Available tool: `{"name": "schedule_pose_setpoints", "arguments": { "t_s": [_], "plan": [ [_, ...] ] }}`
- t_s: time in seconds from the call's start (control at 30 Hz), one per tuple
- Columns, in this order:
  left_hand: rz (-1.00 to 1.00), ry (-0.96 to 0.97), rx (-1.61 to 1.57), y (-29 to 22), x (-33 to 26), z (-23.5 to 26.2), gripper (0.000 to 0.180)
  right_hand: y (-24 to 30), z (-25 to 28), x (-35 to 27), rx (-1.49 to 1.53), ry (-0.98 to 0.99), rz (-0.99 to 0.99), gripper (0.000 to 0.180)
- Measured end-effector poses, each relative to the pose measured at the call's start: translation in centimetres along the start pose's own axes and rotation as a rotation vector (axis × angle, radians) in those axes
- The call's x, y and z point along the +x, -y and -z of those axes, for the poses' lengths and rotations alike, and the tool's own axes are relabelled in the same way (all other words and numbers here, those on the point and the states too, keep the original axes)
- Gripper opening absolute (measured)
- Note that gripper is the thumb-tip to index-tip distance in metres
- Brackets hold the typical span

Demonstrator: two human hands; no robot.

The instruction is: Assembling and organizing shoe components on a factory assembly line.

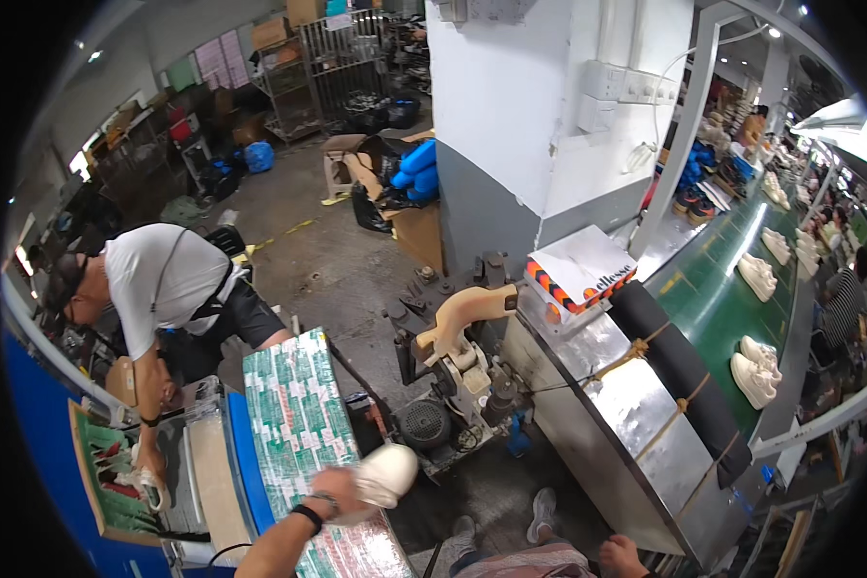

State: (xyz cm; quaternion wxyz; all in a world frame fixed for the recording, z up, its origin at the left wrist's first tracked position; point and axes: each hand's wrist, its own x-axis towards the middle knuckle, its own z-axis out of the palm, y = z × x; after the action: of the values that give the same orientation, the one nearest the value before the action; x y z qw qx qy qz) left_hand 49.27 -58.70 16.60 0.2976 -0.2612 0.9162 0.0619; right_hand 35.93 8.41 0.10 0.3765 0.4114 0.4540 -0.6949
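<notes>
My left hand [337, 493], with a dark band at the wrist, is closed on a cream-white shoe [387, 474]. The shoe is held over the near right edge of a long surface wrapped in green-and-white printed tape [299, 414]. Motion blurs the shoe a little. Low at the right, my right hand [621, 556] hangs beside the metal bench [602, 424], fingers curled in, and no object shows in it. Between the taped surface and the bench stands a machine with a motor [424, 424] and a curved tan form [467, 313] on top.
At the left a co-worker [169, 279] bends over a green-lined tray [116, 472], with a hand on a shoe. A black roll [679, 376] and a shoe box [578, 275] lie on the bench. Right of it, a green conveyor [718, 318] carries white shoes. A pillar [539, 125] stands ahead.
</notes>
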Motion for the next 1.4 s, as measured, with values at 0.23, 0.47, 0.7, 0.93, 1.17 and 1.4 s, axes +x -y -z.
{"name": "schedule_pose_setpoints", "arguments": {
  "t_s": [0.23, 0.47, 0.7, 0.93, 1.17, 1.4],
  "plan": [
    [-0.857, -0.67, -0.073, -25.4, -5.0, 10.3, 0.054, 9.4, -26.6, -4.1, -0.078, 0.851, -0.37, 0.079],
    [-0.501, -0.831, -0.461, -33.4, -3.2, 11.1, 0.073, 19.3, -36.2, -8.1, -0.429, 0.87, 0.325, 0.072],
    [-0.284, -0.937, -0.815, -33.3, 0.3, 11.8, 0.092, 21.6, -45.4, -10.9, -1.238, 0.707, 1.483, 0.088],
    [-0.266, -1.003, -1.017, -32.1, 2.9, 8.3, 0.101, 18.3, -48.3, -13.4, -1.563, 0.535, 1.608, 0.092],
    [-0.267, -0.938, -1.278, -32.6, 3.8, 7.8, 0.108, 17.4, -51.4, -15.8, -1.883, 0.44, 1.586, 0.09],
    [-0.288, -0.778, -1.305, -31.9, 4.5, 4.9, 0.097, 16.1, -48.2, -15.1, -1.787, 0.451, 1.824, 0.086]
  ]
}}
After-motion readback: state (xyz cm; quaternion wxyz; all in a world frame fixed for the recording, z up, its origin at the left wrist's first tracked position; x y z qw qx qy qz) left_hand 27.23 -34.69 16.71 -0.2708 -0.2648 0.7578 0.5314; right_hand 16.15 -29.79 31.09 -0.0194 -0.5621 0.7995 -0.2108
